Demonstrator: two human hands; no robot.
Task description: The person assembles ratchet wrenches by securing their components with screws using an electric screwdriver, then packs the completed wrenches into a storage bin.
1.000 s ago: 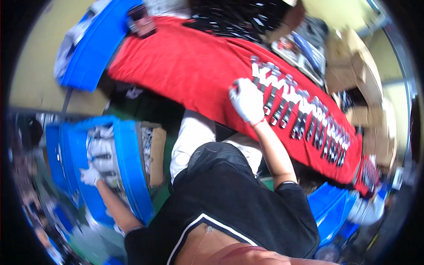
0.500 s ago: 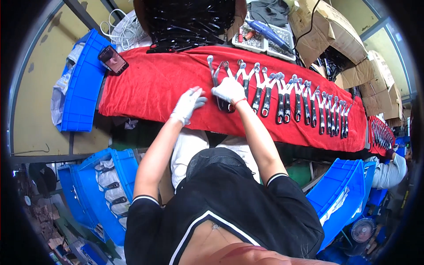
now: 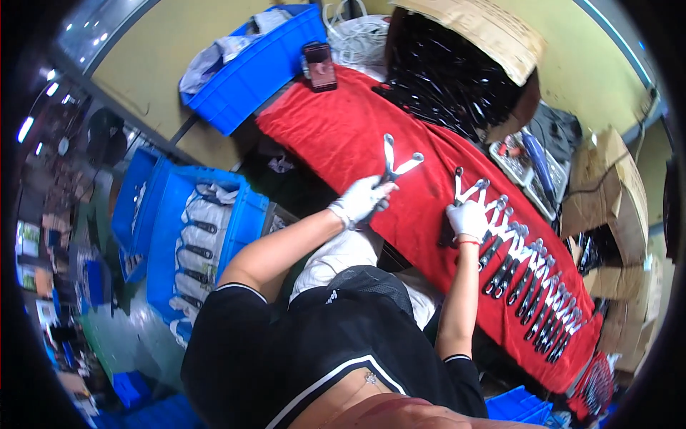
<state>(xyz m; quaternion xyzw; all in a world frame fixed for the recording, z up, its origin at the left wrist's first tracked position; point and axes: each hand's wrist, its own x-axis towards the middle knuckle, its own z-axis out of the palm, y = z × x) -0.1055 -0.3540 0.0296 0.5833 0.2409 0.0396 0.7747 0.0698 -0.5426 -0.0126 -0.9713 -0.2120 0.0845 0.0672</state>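
My left hand (image 3: 363, 200), in a white glove, is closed round the handles of a pair of wrenches. Their silver heads (image 3: 409, 165) spread in a V over the red cloth (image 3: 343, 121). At the near end of the row, my gloved right hand (image 3: 468, 219) is closed round the dark handles of another pair, whose silver heads (image 3: 468, 189) stick out beyond the fingers. From there a long row of wrenches with black handles (image 3: 530, 294) and silver heads runs down the cloth to the lower right.
Left of the cloth stands a blue crate (image 3: 250, 68), with a phone (image 3: 319, 66) against it. Behind lie black strips in a carton (image 3: 457, 64) and a white tray (image 3: 525, 175) of small parts. Another blue crate (image 3: 246, 214) with wrapped tools sits at my left.
The view has turned toward the left. My left hand, empty before, now holds a pair of wrenches apart from the row. My right hand remains at the row's near end.
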